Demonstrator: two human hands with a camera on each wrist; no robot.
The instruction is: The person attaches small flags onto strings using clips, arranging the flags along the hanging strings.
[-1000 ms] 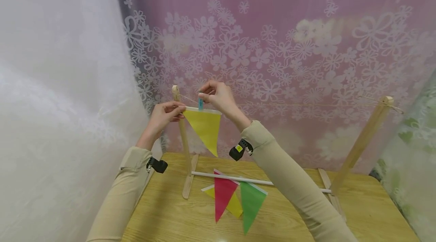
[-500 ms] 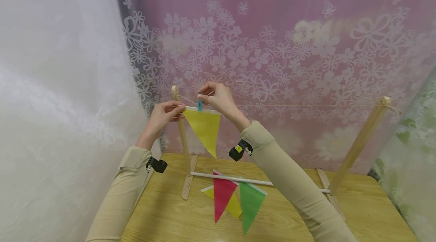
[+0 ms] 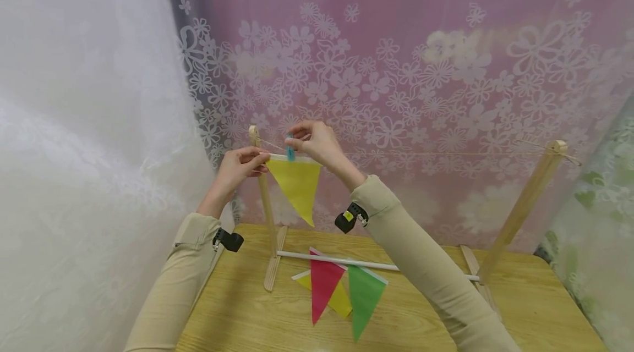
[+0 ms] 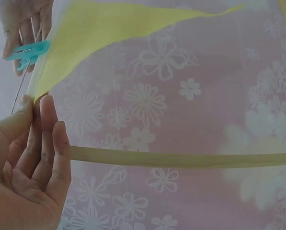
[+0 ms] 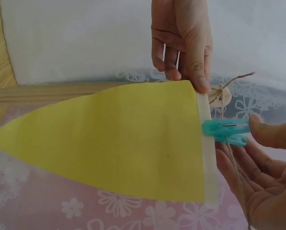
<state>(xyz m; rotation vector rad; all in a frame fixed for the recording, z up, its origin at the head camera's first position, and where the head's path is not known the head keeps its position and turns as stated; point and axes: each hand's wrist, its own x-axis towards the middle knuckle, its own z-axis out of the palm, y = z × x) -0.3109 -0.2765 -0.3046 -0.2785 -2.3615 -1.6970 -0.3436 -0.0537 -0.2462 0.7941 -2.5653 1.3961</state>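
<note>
A yellow triangular pennant [image 3: 296,184] with a white top band hangs point down near the left post. My left hand [image 3: 239,168] pinches its upper left corner between thumb and fingers, as the left wrist view also shows. A turquoise clothespin [image 5: 226,128] has its jaws over the white band at mid-edge. Twine [image 5: 234,165] passes by the clothespin's legs in the right wrist view. My right hand [image 3: 317,140] holds the clothespin by its legs, the thumb on one leg and the fingers curled below.
Wooden posts, left [image 3: 266,203] and right [image 3: 527,203], carry the twine across. A white rod [image 3: 366,263] joins their feet. On the wooden table [image 3: 238,313] lie a red pennant [image 3: 324,289], a green pennant [image 3: 365,297] and another yellow pennant [image 3: 340,301]. A flowered curtain [image 3: 396,66] hangs behind.
Both hands stay almost in place. More of the clothespin shows beside the right thumb, and the held pennant's tip has swung slightly left and up.
</note>
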